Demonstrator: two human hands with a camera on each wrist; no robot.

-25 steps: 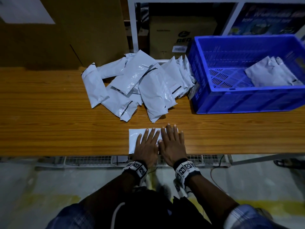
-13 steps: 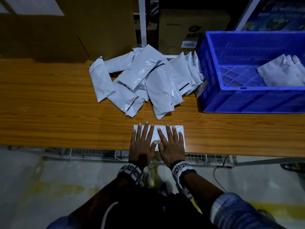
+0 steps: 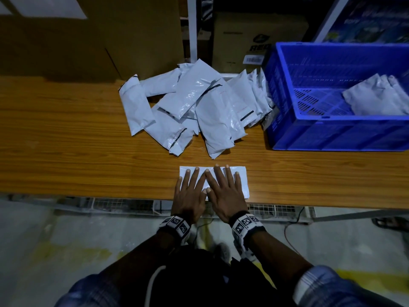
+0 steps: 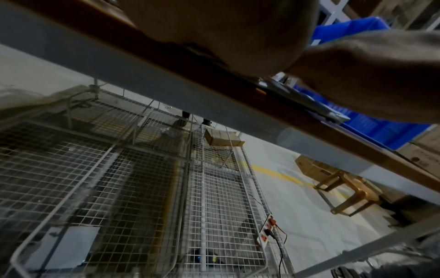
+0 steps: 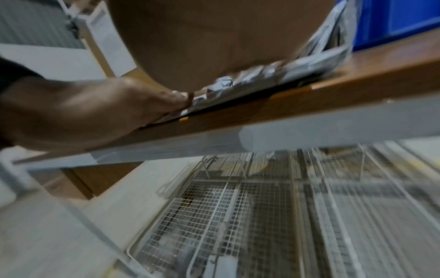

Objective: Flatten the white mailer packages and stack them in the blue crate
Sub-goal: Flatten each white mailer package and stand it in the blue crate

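One white mailer lies flat near the front edge of the wooden table. Both hands press down on it with straight, spread fingers. My left hand covers its left part, my right hand its middle, the two touching side by side. In the right wrist view the crinkled mailer shows under my palm. A loose pile of white mailers sits behind my hands. The blue crate stands at the right with a few flattened mailers inside.
Cardboard boxes stand behind the table at left and centre. A white shelf post rises behind the pile. Wire mesh racks and a power strip lie below the table's front edge.
My hands have slid leftward along the mailer while pressing flat; its right end now shows and less of its left end. The pile and crate have not moved.
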